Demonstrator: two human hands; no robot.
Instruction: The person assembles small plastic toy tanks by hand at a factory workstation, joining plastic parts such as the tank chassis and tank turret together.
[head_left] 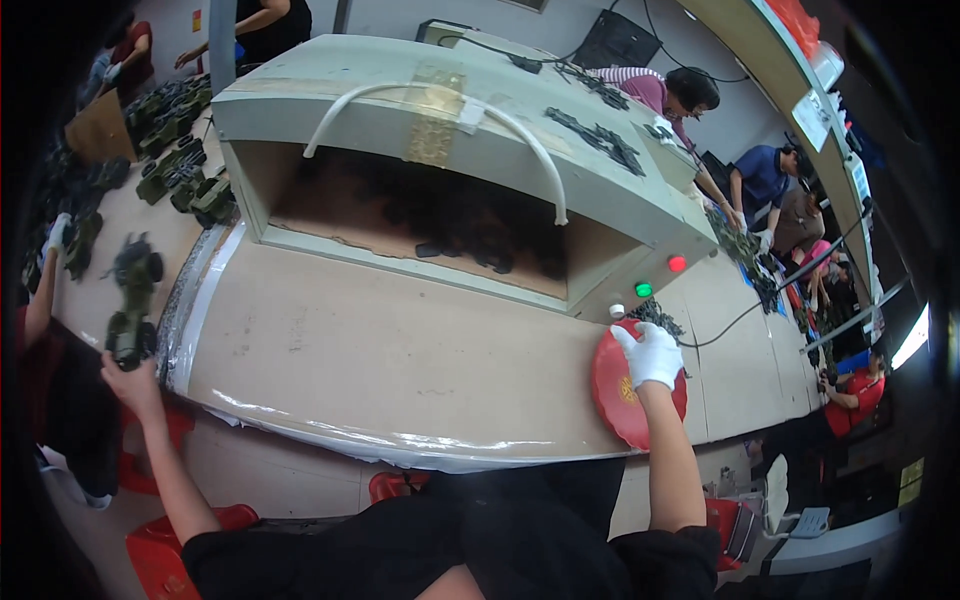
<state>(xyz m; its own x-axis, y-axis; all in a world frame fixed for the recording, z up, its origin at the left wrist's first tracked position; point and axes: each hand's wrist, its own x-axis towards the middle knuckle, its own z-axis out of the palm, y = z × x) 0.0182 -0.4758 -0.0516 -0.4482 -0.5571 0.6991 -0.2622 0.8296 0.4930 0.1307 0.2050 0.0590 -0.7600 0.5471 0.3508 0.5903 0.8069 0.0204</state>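
Holding: left hand (130, 382), fingers clamped on green toy (132, 322). Right hand (652, 356), white-gloved, on red plate (612, 385), yellow marking (627, 389); cannot tell whether gripping.

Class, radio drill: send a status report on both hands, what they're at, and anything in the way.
Left hand bare, holding green model vehicle. Right hand white-gloved, over red dish, grip unclear. Possible obstacle: pale machine beyond the dish.

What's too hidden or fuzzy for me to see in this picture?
Head view:
Dark pieces inside the pale box: deep shadow hides their shapes.
Green toy vehicle at the left hand: blur hides small parts.
Red dish: the right hand covers part of it.
Far-left worker: head cut off by the picture's edge.
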